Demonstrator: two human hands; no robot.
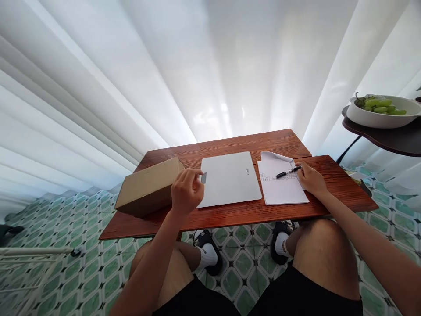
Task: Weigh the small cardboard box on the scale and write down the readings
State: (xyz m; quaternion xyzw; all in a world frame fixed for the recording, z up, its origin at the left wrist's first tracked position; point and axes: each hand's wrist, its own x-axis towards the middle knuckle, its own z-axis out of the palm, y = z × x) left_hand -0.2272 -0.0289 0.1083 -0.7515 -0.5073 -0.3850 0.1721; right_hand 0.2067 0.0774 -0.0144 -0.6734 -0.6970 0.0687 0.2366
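Near the left edge of a closed silver laptop [230, 180], my left hand [187, 192] is raised with its fingers curled. A small grey rectangular piece [203, 178] shows at its fingertips; I cannot tell whether it is held or part of the laptop. On the right, a notebook [284, 192] with handwriting lies open, a page curling up at its far edge. A black pen [282, 174] rests across it. My right hand [311, 179] lies at the notebook's right edge, the pen's end between its thumb and index finger.
A long cardboard box [149, 184] stands left of the laptop on the reddish wooden table [210, 223]. White curtains hang behind. At the right, a white bowl [368, 115] of green grapes sits on a dark stand [388, 139]. A white metal frame [36, 251] is at the lower left.
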